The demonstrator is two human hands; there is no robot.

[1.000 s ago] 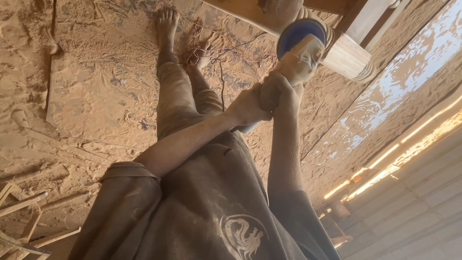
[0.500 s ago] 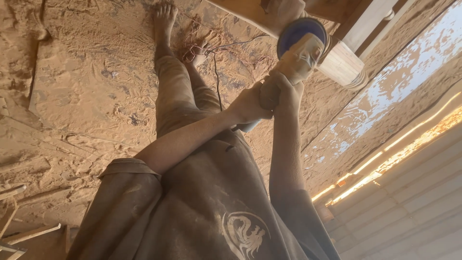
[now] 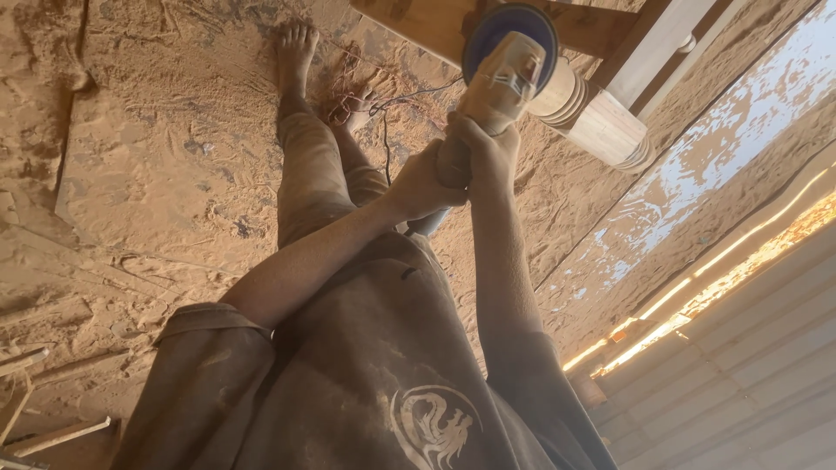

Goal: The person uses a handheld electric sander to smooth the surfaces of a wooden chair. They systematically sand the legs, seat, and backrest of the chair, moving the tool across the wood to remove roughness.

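My left hand [image 3: 421,185] and my right hand [image 3: 489,150] both grip the body of a dust-covered angle grinder [image 3: 501,78]. Its blue sanding disc [image 3: 514,26] faces a wooden furniture piece [image 3: 418,22] at the top of the view. A turned wooden leg [image 3: 596,113] of that piece lies just right of the grinder's head. The grinder's cable [image 3: 384,117] trails down by my bare feet [image 3: 296,48]. My clothes are coated in sawdust.
The floor [image 3: 157,174] is covered in thick sawdust. Thin wooden sticks [image 3: 52,435] lie at the lower left. A corrugated metal wall [image 3: 749,374] runs along the lower right, with a pale sunlit strip [image 3: 697,183] beside it.
The grinder's head has shifted slightly left and up in view, closer to the wooden piece. Both hands keep their grip. The sticks at lower left have slid partly out of view.
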